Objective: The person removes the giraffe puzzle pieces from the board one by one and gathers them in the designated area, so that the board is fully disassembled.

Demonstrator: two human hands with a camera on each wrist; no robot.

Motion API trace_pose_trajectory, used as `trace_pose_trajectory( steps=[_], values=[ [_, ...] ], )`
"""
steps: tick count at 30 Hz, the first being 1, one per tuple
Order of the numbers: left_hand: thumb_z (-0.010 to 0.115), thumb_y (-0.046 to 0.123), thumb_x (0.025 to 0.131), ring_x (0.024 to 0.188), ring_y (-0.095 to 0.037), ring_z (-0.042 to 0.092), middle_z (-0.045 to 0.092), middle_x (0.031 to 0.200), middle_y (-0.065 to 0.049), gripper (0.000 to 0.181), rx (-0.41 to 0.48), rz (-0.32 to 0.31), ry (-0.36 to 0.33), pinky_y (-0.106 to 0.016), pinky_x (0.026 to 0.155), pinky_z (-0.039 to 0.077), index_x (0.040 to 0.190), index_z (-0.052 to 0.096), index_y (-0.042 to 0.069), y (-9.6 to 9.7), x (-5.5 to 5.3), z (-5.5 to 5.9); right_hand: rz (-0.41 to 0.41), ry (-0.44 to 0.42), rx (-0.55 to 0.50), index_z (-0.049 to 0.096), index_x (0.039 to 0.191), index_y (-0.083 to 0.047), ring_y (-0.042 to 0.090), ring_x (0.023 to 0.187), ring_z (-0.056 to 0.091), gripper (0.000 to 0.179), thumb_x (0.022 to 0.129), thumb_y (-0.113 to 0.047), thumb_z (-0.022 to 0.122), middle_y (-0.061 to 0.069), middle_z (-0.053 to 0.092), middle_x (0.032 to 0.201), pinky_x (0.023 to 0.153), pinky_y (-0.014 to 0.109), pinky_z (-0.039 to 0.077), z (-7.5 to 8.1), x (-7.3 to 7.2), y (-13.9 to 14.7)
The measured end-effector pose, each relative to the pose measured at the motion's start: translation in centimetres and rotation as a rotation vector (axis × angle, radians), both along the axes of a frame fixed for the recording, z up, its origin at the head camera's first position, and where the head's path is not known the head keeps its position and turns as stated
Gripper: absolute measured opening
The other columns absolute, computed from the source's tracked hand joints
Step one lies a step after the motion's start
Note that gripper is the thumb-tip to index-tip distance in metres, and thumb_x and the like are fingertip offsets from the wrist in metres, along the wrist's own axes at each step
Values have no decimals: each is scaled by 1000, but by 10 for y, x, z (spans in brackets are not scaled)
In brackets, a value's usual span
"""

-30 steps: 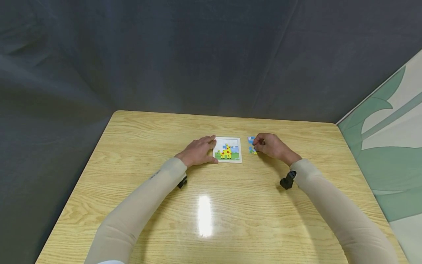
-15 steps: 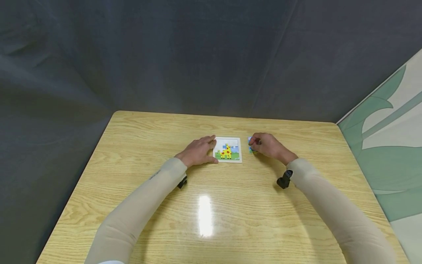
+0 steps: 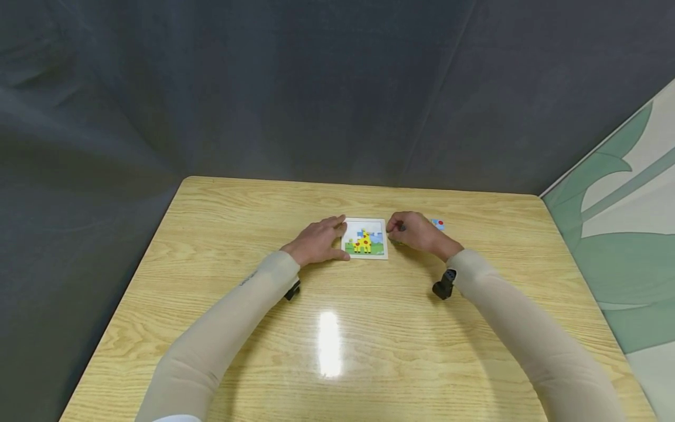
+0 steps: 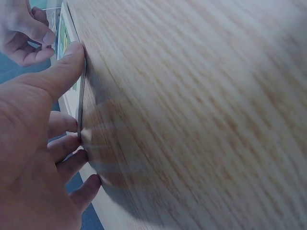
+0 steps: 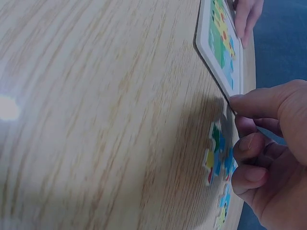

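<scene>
A white-rimmed jigsaw puzzle tray lies flat on the table, with a giraffe picture in its lower part and bare white above. My left hand rests spread on the tray's left side, fingertips at the rim and thumb near the lower corner. My right hand is beside the tray's right edge, thumb and index fingertips close together in a pinch. In the right wrist view the thumb tip overlaps the tray corner; I cannot tell whether a piece sits between the fingertips. Below those fingers lie loose puzzle pieces, partly covered by the hand.
Another loose piece with a red spot shows just beyond the right hand. The wooden table ends at a dark curtain behind. On the right stands a green-and-white patterned panel.
My right hand has moved left from over the loose pieces to the tray's right edge, uncovering a piece on its right. The left hand and tray have stayed put.
</scene>
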State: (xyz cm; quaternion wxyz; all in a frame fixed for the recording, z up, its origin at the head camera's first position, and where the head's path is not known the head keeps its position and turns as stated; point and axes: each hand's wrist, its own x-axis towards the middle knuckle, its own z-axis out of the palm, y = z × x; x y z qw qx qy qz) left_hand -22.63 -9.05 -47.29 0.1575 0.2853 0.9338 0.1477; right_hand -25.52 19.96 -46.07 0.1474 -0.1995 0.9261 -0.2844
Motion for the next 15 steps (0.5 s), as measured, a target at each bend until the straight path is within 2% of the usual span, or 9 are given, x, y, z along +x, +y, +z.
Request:
trace_pose_trajectory(
  steps=[15],
  values=[
    [73, 51, 99, 168, -32, 21, 18, 180, -13, 89, 9, 13, -5, -50, 136, 25, 166, 35, 5, 2, 1, 4, 66, -51, 16, 73, 112, -3, 18, 81, 55, 13, 101, -10, 72, 10, 70, 97, 75, 31, 46, 1, -1, -27]
  ],
)
